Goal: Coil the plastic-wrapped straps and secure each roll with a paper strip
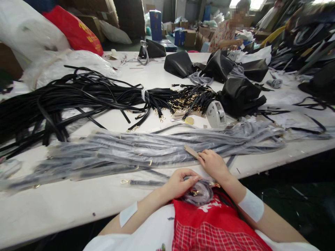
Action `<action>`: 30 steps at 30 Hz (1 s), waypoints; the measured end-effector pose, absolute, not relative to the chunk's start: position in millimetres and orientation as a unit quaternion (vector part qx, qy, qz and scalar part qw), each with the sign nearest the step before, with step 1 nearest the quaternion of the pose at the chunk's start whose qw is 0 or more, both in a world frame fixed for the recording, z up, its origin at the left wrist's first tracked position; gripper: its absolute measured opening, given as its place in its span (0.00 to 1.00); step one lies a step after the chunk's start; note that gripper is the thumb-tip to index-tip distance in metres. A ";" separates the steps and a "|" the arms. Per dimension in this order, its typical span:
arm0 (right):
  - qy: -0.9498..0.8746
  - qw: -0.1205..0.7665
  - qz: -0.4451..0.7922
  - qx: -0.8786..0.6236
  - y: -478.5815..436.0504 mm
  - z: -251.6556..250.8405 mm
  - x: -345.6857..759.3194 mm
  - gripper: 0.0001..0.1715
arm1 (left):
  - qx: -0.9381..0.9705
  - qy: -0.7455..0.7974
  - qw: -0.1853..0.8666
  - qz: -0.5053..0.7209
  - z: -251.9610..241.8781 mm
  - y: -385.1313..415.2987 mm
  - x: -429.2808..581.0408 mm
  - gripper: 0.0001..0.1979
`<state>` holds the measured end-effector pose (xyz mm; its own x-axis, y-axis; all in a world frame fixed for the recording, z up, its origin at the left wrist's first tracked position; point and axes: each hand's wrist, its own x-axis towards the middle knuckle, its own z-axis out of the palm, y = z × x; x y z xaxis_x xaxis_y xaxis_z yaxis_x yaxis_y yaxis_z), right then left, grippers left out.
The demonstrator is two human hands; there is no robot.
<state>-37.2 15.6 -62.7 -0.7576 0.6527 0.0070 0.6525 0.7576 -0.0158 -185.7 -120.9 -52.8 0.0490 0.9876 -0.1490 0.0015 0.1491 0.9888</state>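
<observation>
My left hand [181,183] is closed on a coiled strap [200,195] in clear plastic with gold clasps, held against the red apron [209,223] at the table's front edge. Between the thumb and fingers of my right hand [213,165] is a flat tan strip [191,152], its free end pointing up and left over plastic-wrapped straps [125,150] lying along the table. Left of my left hand lies a wrapped strap end with a gold hook [125,181].
A tied bundle of black straps [104,92] with gold hooks spans the table's left and middle. Behind the wrapped straps stand a white tape dispenser [216,114] and black bags [239,96]. Across the table [52,209] is another person [226,33].
</observation>
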 end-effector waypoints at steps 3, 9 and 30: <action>-0.935 -0.005 0.008 -0.353 16.2 -61.8 -38.6 0.11 | 0.472 0.523 0.549 0.449 -52.1 -120.5 -184.7 0.23; -0.934 -0.021 0.014 -0.355 17.4 -59.6 -39.7 0.12 | 0.479 0.527 0.538 0.451 -49.6 -119.8 -184.3 0.21; -0.933 -0.039 0.043 -0.355 20.9 -56.6 -40.2 0.14 | 0.471 0.512 0.547 0.465 -54.2 -122.4 -185.7 0.22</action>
